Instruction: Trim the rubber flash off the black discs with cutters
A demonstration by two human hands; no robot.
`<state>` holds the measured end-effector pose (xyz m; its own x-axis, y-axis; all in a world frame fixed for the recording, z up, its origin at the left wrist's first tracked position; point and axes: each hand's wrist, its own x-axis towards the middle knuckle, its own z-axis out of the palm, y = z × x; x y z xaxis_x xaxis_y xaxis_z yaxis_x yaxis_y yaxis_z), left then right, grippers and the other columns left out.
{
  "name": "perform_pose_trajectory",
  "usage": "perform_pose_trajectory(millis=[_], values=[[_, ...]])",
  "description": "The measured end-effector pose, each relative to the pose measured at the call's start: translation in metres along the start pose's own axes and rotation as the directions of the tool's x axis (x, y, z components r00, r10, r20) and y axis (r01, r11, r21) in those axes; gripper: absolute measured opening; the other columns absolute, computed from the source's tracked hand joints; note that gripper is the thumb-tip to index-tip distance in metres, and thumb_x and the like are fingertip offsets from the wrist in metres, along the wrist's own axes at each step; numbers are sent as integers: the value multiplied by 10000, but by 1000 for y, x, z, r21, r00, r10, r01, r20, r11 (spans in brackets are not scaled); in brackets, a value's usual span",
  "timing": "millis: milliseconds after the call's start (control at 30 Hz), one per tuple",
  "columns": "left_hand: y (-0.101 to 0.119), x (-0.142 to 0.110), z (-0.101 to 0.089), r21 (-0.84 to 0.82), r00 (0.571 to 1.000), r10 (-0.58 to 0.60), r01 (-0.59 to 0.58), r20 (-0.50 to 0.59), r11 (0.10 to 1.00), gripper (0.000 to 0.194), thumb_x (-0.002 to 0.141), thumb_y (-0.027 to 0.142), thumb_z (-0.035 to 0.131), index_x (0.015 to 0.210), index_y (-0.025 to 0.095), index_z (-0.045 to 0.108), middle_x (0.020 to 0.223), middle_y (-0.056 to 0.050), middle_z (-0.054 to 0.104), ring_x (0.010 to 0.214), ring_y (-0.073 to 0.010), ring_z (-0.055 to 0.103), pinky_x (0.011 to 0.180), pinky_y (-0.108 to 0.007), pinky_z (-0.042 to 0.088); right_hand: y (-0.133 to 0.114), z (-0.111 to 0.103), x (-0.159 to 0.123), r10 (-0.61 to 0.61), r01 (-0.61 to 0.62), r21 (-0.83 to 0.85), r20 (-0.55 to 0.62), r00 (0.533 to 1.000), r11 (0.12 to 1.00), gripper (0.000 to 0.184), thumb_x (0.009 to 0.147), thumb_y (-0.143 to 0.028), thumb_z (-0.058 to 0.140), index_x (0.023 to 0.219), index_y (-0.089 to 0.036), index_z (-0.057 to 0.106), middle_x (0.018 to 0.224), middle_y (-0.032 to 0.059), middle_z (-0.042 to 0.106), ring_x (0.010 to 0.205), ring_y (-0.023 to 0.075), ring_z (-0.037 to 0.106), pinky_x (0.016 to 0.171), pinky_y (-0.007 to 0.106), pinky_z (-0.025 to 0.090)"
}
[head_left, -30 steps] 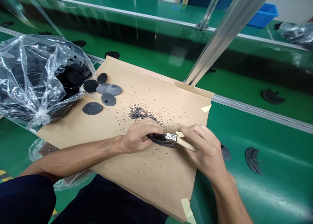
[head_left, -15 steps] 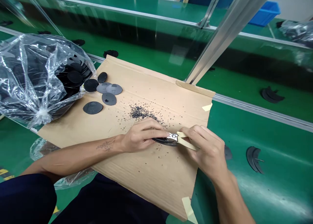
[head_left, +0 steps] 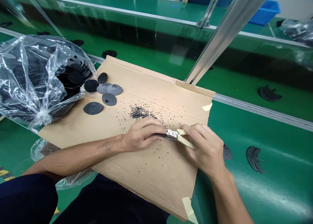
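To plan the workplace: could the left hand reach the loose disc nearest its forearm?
Probably yes: nothing tall stands between the left hand and the disc, though that hand holds a dark part.

Dark navy short fabric sleeve (head_left: 29, 198), plain, wide, ending around left elbow. Left forearm (head_left: 80, 157) bare, thin-lined dark tattoo (head_left: 107, 144) just short of wrist. Left hand (head_left: 144, 135) and right hand (head_left: 205, 147) ungloved. Right forearm (head_left: 231, 193) bare too. Plain dark navy fabric garment (head_left: 107, 202) at near edge.

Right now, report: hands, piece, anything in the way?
Left fingers holding black piece, partly hiding it. Right fingers gripping pale-handled pliers, jaws at piece. Black bits scattered on cardboard.
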<state>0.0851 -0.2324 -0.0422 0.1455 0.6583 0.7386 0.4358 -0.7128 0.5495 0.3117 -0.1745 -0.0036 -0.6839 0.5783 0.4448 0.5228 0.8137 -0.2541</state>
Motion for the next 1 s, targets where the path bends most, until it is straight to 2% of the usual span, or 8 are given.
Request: perform_pose_trajectory(millis=[267, 400, 533, 633, 800, 900, 1000], values=[[2, 0, -2, 29, 999, -45, 44, 29, 999, 279, 1019, 298, 538, 1256, 172, 612, 1007, -71, 696, 910, -164, 650, 780, -304, 572, 5, 4, -1, 38, -40, -61, -27, 999, 997, 204, 952, -219, 585, 1148, -245, 633, 833, 46, 637, 716, 203, 490, 630, 340, 364], [2, 1, -3, 24, 999, -33, 32, 30, 999, 286, 975, 159, 567, 1258, 172, 601, 1026, -64, 694, 921, -156, 650, 782, -294, 564, 9, 5, -2, 82, -82, -100, -5, 997, 992, 242, 939, -202, 572, 1176, -235, 608, 897, 69, 648, 776, 228, 500, 649, 350, 382], [2, 1, -2, 34, 999, -31, 30, 24, 999, 274, 924, 60, 551, 1170, 160, 615, 980, -52, 686, 894, -147, 646, 779, -290, 551, 17, 10, -5, 150, -138, -143, 76, 986, 980, 317, 873, -186, 615, 1188, -219, 612, 943, 93, 641, 858, 272, 500, 660, 369, 372], [1, 0, -2, 44, 1000, -28, 28, 13, 999, 219, 925, 86, 555, 1116, 172, 616, 963, -47, 680, 879, -148, 645, 774, -301, 551, 21, 14, -8, 195, -173, -193, 97, 976, 966, 351, 880, -249, 627, 1229, -220, 602, 986, 109, 643, 899, 299, 496, 684, 384, 374], [2, 0, -2, 47, 999, -44, 43, 16, 998, 116, 971, 179, 558, 1070, 180, 618, 935, -44, 683, 872, -149, 654, 767, -295, 559, 24, 16, -11, 227, -198, -244, 97, 969, 949, 436, 953, -450, 574, 1298, -184, 560, 1111, 161, 625, 1017, 345, 510, 744, 422, 419], [2, -2, -2, 26, 993, -116, 116, 27, 993, 165, 984, 285, 588, 1091, 161, 606, 942, -57, 698, 861, -151, 670, 744, -273, 570, 24, 19, -11, 230, -202, -244, 89, 969, 948, 475, 971, -520, 532, 1285, -166, 570, 1188, 185, 595, 1110, 367, 512, 822, 463, 445], [1, -6, -2, -17, 972, -236, 236, 14, 972, 231, 997, 343, 570, 1133, 157, 590, 911, -48, 705, 783, -134, 676, 672, -232, 554, 25, 22, -11, 218, -187, -256, 98, 971, 948, 509, 998, -536, 462, 1300, -138, 561, 1207, 200, 584, 1173, 382, 500, 895, 501, 445]])
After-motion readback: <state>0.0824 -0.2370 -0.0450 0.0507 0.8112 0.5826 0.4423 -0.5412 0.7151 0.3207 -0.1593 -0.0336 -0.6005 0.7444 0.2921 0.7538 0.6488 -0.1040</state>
